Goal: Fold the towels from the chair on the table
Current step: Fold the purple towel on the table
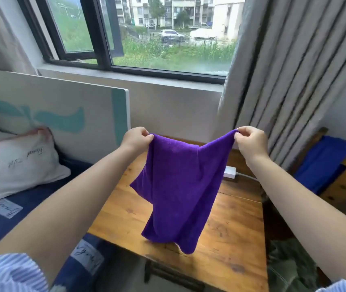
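Both hands, left [136,138] and right [250,140], pinch the purple towel [180,186] above the table [231,228].

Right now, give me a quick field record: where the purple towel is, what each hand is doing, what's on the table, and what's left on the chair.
towel in work: purple towel, held up by its two top corners, hanging unfolded over the table
left hand: pinches the left top corner
right hand: pinches the right top corner
on table: white power strip at the far edge, partly behind the towel
chair: blue towel lies on it
fold progress: not yet begun on this towel
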`<state>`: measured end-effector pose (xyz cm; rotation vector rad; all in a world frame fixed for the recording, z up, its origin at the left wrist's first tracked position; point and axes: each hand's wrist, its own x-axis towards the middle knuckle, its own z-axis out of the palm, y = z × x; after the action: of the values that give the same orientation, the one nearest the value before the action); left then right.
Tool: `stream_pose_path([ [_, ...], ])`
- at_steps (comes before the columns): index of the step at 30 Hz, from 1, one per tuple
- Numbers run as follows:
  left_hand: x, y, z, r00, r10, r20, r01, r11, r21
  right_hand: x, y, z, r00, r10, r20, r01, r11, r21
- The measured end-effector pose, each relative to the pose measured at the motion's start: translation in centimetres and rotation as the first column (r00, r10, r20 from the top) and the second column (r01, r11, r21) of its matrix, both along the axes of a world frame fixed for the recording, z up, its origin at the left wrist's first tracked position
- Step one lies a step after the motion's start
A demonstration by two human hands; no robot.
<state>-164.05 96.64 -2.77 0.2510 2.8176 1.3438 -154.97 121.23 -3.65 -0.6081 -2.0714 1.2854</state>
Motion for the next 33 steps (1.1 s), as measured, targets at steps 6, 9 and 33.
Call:
stream_pose_path([
  [6, -4.0, -5.6, -2.2, 0.981, 0.187, 0.043, -0.181, 0.976, -0.117, -6.9, -5.2, -1.6, 0.986, 0.05, 0.162, -0.053, 0.998, 0.018],
  [9, -8.1, -5.9, -1.5, 0.976, 0.219, 0.003, -0.217, 0.971, -0.103, -12.1, -7.1, -0.9, 0.989, 0.065, 0.132, -0.075, 0.995, 0.071],
  [33, -22.5, -10.9, -15.3, 0.831, -0.178, 0.527, 0.551, 0.386, -0.74, -21.6, -8.4, -16.2, 0.307, 0.351, 0.885, -0.599, 0.793, -0.107],
])
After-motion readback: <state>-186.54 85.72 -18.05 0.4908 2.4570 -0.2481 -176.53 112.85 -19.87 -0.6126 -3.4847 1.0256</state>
